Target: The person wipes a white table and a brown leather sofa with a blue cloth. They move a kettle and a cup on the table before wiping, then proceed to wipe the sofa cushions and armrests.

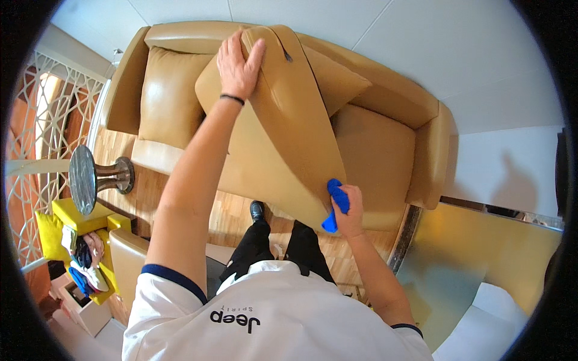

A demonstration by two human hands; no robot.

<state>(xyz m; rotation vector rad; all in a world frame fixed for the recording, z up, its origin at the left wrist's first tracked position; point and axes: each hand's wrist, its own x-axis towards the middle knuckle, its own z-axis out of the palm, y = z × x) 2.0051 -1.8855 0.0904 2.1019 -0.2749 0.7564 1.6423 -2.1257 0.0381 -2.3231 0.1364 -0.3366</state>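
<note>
A large tan leather seat cushion [289, 114] is tilted up on its edge across the tan sofa [186, 31]. My left hand [238, 67] grips its far upper end, thumb spread from the fingers. Near the cushion's close right corner, my right hand [350, 212] is closed round a bunched blue cloth [339, 196]. That cloth is at the cushion's edge; whether it presses on the leather I cannot tell. A zip pull hangs by the cushion's far end. Two tan throw pillows, a left one [171, 90] and a right one [332, 79], rest against the backrest.
To the left stands a round marble-topped side table [83, 179]. Beyond it are a yellow armchair [78, 212] heaped with clothes [89, 256] and a white lattice screen [63, 102]. A yellowish glossy panel [469, 253] is at the right. My feet are on the wooden floor before the sofa.
</note>
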